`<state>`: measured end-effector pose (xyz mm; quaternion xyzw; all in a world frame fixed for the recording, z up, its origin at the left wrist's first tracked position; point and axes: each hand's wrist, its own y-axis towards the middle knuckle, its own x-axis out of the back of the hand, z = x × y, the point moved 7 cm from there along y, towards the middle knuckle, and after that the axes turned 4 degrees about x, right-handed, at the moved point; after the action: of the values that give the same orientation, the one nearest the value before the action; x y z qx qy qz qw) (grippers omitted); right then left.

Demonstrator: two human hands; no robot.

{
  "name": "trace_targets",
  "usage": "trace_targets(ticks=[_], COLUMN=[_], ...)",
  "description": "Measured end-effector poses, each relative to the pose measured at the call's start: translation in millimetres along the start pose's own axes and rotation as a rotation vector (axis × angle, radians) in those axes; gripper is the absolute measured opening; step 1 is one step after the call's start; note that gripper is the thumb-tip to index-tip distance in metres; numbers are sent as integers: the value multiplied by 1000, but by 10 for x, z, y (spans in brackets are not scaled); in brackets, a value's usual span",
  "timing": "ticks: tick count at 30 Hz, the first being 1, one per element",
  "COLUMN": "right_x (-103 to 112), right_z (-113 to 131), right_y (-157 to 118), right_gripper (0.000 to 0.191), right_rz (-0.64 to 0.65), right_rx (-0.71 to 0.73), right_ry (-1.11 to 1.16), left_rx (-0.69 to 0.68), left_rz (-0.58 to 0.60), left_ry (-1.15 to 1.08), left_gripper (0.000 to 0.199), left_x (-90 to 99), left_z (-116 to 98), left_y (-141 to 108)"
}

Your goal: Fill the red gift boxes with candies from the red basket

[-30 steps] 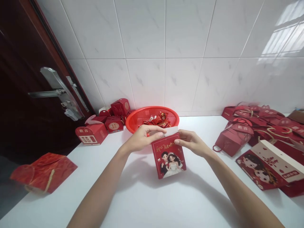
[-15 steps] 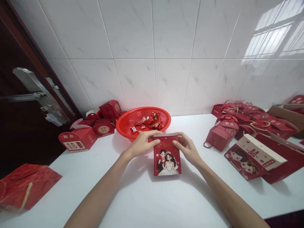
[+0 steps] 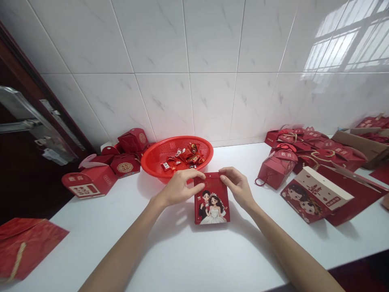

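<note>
A red paper gift box (image 3: pixel 212 202) with a cartoon bride and groom on its front stands upright on the white table. My left hand (image 3: pixel 181 185) is closed on its upper left edge, thumb at the front and fingers along the top. On the opposite upper corner my right hand (image 3: pixel 237 184) grips it too, its thumb near the front of the top strip. That strip is red and has a small hole in it. Just behind my left hand is a red plastic basket (image 3: pixel 148 166) with wrapped candies (image 3: pixel 185 156) inside. The box's back is hidden.
Several red gift boxes (image 3: pixel 91 180) cluster at the left, with a larger red box (image 3: pixel 28 247) near the left edge. More boxes (image 3: pixel 316 148) crowd the right side, including a cream-topped box (image 3: pixel 310 198). A cardboard carton (image 3: pixel 360 146) sits behind them. A tiled wall (image 3: pixel 212 105) backs the table.
The top of the gift box has gone from showing a pale flap to a red strip standing across the front. Both hands stay at its upper corners. The view has shifted slightly right.
</note>
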<state>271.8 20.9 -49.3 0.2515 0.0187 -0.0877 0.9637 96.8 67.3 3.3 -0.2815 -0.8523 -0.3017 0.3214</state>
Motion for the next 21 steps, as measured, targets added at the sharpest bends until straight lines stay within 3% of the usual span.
trace_targets(ticks=[6,12,15,18,19,21], right_x=[14,34,124,96,30,-184], right_z=[11,58,308,646,708,719], right_y=[-35,-47,-99,-273,-324,-397], right_gripper=[28,23,15,14,15,18], right_rz=[-18,-37,-206,-350,-320,-143], right_rx=[-14,54,313,649,721,782], right_ry=[17,-83,-331,-519,-534,-527], left_rx=[126,178,175,201,201,173], left_rz=[2,173,65,-178,-249,-319], left_ry=[-105,-135,-186,-226,-234,-243], left_gripper=[34,31,31,32,32,28], left_x=[27,-53,-31,50,65,38], left_z=[79,124,96,68,47,-29], left_y=[-3,-19,2,119,199,457])
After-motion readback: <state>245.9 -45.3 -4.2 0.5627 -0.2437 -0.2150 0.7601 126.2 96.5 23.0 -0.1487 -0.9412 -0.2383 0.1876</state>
